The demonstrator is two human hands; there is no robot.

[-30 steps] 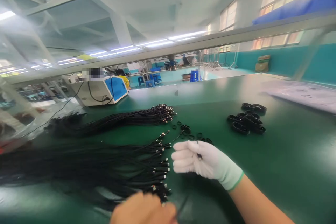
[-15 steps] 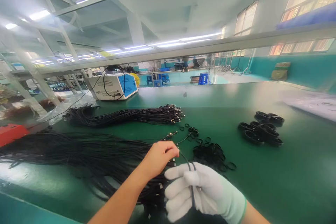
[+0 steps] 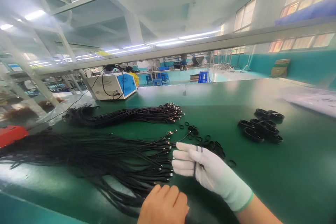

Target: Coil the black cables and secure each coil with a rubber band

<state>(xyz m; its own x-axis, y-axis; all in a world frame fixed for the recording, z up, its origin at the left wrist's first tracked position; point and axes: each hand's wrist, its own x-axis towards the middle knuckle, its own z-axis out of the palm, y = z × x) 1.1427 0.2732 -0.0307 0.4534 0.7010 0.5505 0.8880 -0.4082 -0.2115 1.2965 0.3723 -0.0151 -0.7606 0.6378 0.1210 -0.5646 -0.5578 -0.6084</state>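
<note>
My right hand, in a white glove, is raised over the green table with its fingers together and the thumb folded across them. Turns of a black cable lie around those fingers. Bare and closed, my left hand is below it at the bottom edge. Its fingertips face away, so the cable part in its grip is hidden now. Loose black cables with metal plugs spread out left of the glove. Small black rings are heaped just behind the glove, partly covered by it.
A second bundle of black cables lies farther back. Coiled black loops sit at the right, near a clear plastic sheet. At the back left stands a white and blue machine; a red object is at the left edge.
My left hand circles: from the bottom edge up beside the glove with the cable running from its fingertips, then back down. More turns show on the glove, which rose again after dipping.
</note>
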